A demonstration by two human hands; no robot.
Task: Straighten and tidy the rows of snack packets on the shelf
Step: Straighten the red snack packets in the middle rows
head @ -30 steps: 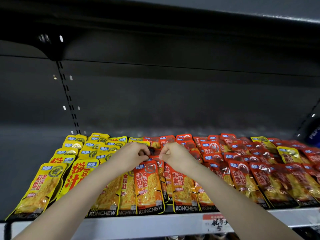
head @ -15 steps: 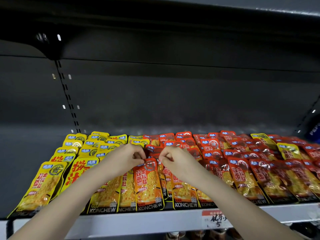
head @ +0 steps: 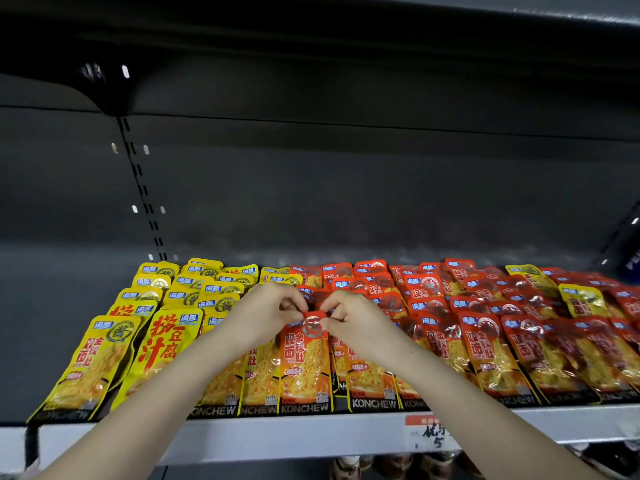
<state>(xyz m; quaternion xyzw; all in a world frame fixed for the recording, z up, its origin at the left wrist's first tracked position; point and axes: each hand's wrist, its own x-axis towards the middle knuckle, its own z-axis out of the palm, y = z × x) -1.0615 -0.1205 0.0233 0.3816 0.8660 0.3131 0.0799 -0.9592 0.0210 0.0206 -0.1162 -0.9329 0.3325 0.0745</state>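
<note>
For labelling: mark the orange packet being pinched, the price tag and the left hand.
orange packet (head: 304, 365), head view, middle of its printed front.
price tag (head: 431, 434), head view, its handwritten part.
left hand (head: 266, 315), head view, back of the hand.

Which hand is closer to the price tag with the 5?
Right. The right hand pinches the top of the orange packet, above and left of the price tag; the left hand pinches the same top, farther left.
</note>
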